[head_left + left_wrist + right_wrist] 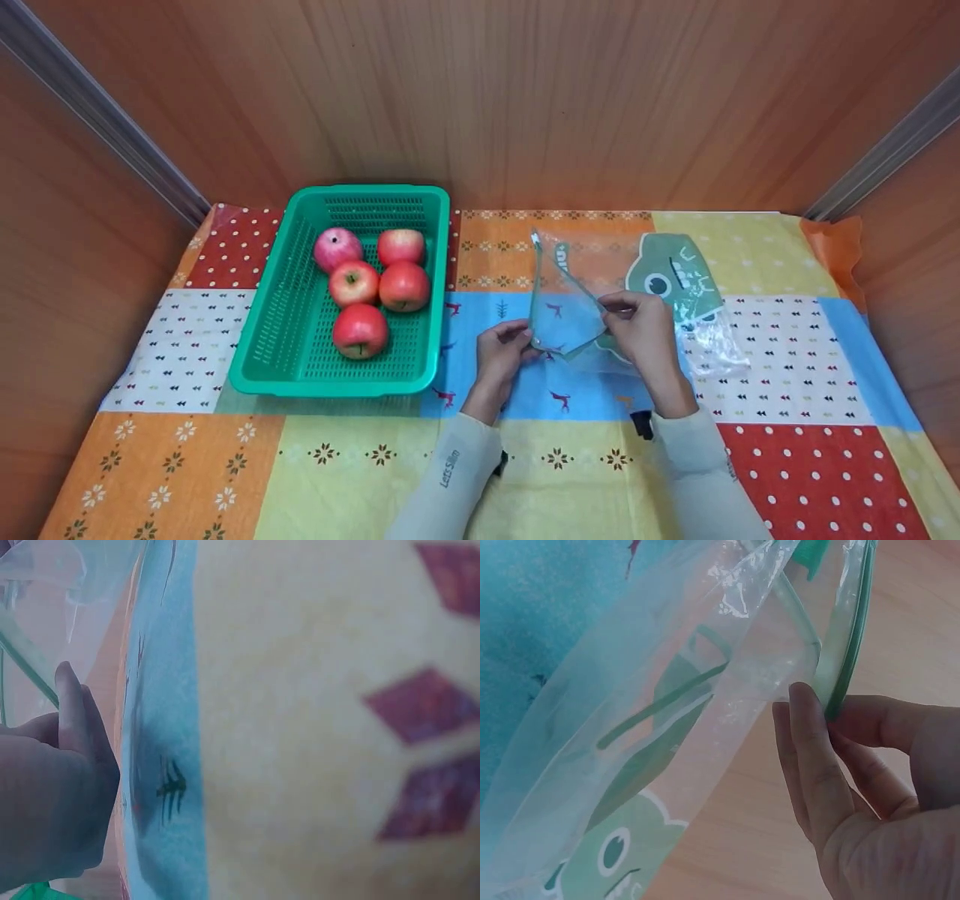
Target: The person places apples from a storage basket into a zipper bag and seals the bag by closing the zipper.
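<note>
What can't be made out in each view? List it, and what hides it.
Head: floor of the green basket under the apples, covered by them.
Left wrist: rest of the left hand, cut off by the left edge.
Left wrist: fine texture of the tablecloth, lost to blur.
Right wrist: rest of the cartoon print on the zip bag, cut off by the bottom edge.

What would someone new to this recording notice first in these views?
Probably the bright green basket holding five red apples, on the left of the patchwork cloth. Next, right of the basket, comes the clear bag with its green cartoon face, its mouth spread open between the left hand and right hand.
</note>
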{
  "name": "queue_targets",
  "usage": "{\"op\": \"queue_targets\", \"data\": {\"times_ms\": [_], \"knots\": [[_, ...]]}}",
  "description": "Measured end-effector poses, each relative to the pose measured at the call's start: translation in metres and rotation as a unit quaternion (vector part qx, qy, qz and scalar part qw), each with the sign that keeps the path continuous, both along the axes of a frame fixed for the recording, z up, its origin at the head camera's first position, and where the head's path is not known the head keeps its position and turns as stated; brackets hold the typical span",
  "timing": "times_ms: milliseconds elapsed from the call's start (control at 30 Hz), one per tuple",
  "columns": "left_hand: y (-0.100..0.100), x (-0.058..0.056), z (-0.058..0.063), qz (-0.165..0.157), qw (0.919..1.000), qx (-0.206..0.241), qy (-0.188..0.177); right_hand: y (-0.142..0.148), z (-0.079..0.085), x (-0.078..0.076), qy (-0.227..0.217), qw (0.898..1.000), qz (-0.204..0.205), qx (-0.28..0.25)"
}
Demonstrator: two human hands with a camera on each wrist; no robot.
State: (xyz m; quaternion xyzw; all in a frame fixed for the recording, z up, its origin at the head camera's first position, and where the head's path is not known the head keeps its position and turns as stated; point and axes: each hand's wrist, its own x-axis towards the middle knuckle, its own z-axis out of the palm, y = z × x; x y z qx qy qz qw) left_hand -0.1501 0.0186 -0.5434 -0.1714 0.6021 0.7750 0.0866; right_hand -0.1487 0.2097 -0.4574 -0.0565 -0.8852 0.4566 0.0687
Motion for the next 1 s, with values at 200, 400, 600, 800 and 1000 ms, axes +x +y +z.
{"op": "queue_targets", "data": {"times_ms": [200,400,600,800,1000], "knots": [[-0.001,0.000,-0.001,0.003,1.0000,0.008,0.002,-0.002,-0.004,0.001,0.014,1.000,-0.002,-0.009],[0.001,0.003,-0.001,-0.005,0.9999,-0.009,-0.003,-0.005,-0.008,0.004,0.010,1.000,-0.007,-0.023],[0.007,0.008,0.006,-0.016,0.9981,-0.046,0.039,-0.007,-0.015,0.008,0.017,0.999,-0.016,-0.048],[0.011,0.014,0.017,-0.024,0.9919,-0.103,0.070,-0.010,-0.023,0.010,0.028,0.997,-0.023,-0.065],[0.009,0.023,0.024,-0.046,0.9779,-0.158,0.129,-0.011,-0.026,0.009,0.033,0.997,-0.025,-0.070]]}}
